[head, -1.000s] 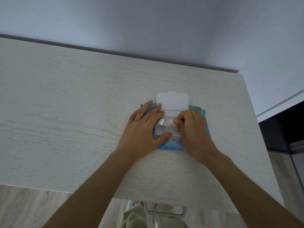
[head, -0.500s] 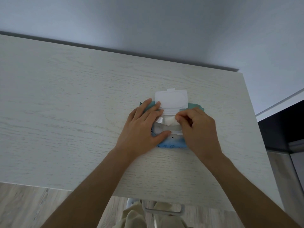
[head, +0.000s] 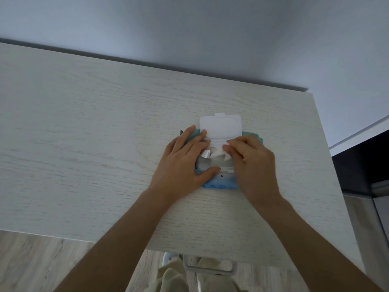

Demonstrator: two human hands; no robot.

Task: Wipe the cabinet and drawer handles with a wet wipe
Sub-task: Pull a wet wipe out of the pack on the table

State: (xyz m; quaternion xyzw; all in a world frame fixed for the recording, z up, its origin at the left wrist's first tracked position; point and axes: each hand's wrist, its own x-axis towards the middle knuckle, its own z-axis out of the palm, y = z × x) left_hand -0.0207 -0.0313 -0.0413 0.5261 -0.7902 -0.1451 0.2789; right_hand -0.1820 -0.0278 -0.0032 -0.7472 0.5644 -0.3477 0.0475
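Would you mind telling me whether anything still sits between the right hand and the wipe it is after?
Nothing visible does. The pack's lid flap is folded back, and the right hand already pinches the wet wipe at the opening, while the left hand rests flat on the wipe pack.

Dim, cool, even light; soft shadows under each hand; wide-angle bending at the edges; slight blur throughout, no glare.

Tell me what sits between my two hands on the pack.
In the head view, the pack's open dispenser window, with a white wipe the right hand is pinching; the left hand presses beside it.
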